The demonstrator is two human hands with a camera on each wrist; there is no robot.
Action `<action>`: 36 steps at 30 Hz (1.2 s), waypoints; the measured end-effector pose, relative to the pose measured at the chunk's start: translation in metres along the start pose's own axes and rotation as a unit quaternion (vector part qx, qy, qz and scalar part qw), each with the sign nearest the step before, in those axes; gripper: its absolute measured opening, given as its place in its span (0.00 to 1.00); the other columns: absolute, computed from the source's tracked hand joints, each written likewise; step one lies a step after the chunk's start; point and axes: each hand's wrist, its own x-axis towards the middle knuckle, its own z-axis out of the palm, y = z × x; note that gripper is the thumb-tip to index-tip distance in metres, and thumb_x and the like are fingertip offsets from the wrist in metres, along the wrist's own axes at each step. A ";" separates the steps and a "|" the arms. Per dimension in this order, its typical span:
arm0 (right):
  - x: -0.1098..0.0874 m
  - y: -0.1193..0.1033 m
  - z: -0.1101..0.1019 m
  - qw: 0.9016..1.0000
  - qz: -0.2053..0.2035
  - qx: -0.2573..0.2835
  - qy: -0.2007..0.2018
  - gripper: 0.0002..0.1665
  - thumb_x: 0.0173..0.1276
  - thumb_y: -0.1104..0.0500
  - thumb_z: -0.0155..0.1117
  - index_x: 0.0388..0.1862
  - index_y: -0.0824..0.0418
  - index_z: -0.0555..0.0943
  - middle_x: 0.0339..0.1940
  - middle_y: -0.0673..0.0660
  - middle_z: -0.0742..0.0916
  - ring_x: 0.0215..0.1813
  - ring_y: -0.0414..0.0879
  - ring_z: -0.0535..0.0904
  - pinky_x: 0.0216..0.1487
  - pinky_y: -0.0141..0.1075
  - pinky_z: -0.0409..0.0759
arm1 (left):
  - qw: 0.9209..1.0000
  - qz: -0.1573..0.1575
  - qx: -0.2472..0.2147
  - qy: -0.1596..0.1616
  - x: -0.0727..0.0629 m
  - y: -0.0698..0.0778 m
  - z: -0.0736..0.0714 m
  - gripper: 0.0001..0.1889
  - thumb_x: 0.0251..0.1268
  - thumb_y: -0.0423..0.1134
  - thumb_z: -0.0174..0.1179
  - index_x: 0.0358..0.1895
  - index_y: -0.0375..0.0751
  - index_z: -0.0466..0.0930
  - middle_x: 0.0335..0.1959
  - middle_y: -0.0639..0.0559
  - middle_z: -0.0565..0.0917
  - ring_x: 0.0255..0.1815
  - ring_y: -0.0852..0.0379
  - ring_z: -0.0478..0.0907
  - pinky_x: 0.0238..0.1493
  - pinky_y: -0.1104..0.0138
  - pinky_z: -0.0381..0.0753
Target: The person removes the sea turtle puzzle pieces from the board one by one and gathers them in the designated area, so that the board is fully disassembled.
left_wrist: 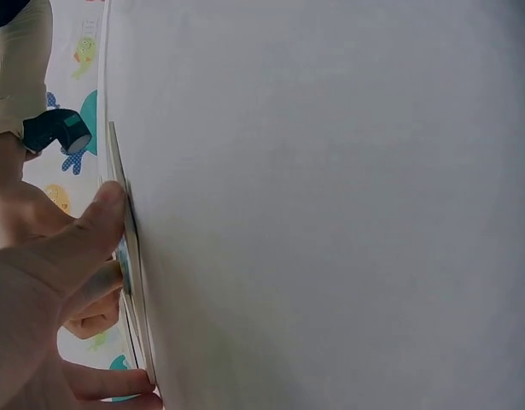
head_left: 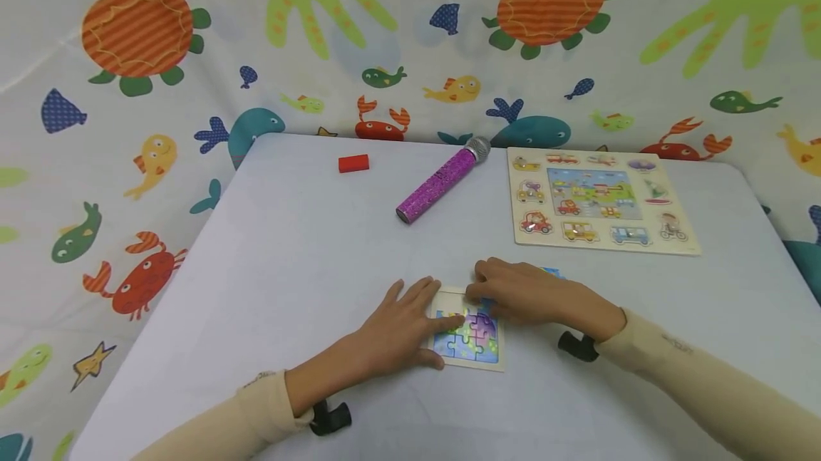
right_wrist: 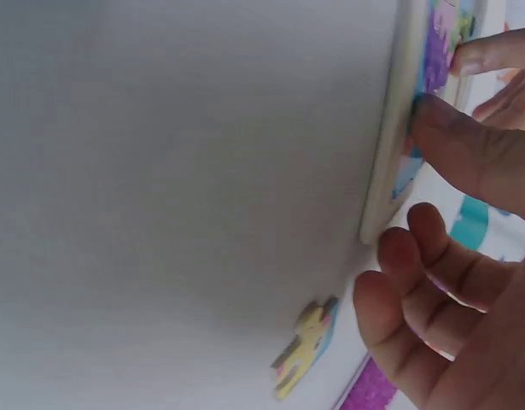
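A small jigsaw puzzle in a pale wooden tray (head_left: pixel 474 367) lies on the table, its pieces (head_left: pixel 476 347) showing purple, blue and green. My left hand (head_left: pixel 407 329) rests on its left side with fingers spread, the index finger across the pieces and the thumb (left_wrist: pixel 108 201) at the near-left edge. At the upper right of the tray, my right hand (head_left: pixel 532 293) has curled fingers and pinches a bluish puzzle piece (head_left: pixel 487 306) that the hand mostly hides. Its thumb (right_wrist: pixel 441 120) touches the picture. A loose yellow-and-blue puzzle piece (right_wrist: pixel 305 346) lies beyond the right hand.
Farther back lies a wooden vehicle peg puzzle (head_left: pixel 603 244) on the right. A glittery purple microphone (head_left: pixel 439 187) lies at the back middle, with a red block (head_left: pixel 354 163) to its left. A sea-animal curtain (head_left: pixel 398 33) hangs along the table's back edge.
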 end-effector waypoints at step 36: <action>-0.003 -0.004 0.001 0.998 -0.013 0.025 0.049 0.15 0.65 0.63 0.74 0.49 0.56 0.82 0.44 0.50 0.82 0.45 0.44 0.75 0.45 0.39 0.82 | 1.000 0.003 -0.017 0.000 -0.002 0.000 -0.004 0.36 0.58 0.65 0.68 0.72 0.67 0.74 0.78 0.38 0.62 0.80 0.40 0.55 0.71 0.34 0.59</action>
